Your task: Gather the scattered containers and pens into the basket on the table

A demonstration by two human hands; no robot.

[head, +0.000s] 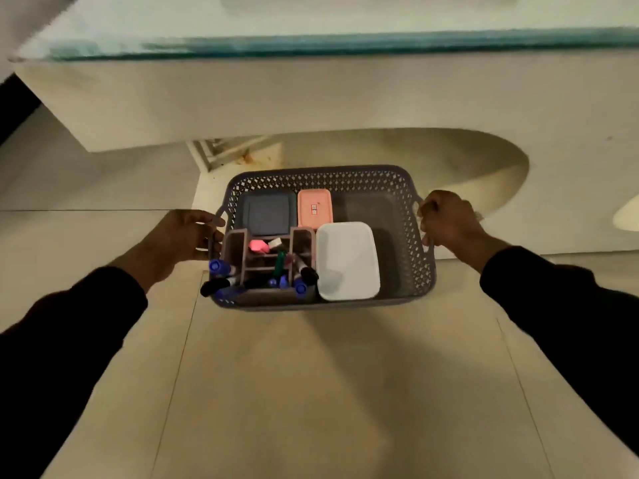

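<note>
Tiled floor (311, 392) below, basket (408, 292) between hands; fingers (427, 205) clamped round both handles

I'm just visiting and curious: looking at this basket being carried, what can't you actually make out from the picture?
All in the head view:
- Tabletop: blurred and cut off by the top edge, so anything on it is unreadable.
- Label on the pink container: too small to read.
- Container contents: hidden by their lids.
- Pens in the organizer: overlapping and dim, so no exact count.
- Fingers of the left hand and right hand: partly hidden behind the basket handles.
</note>
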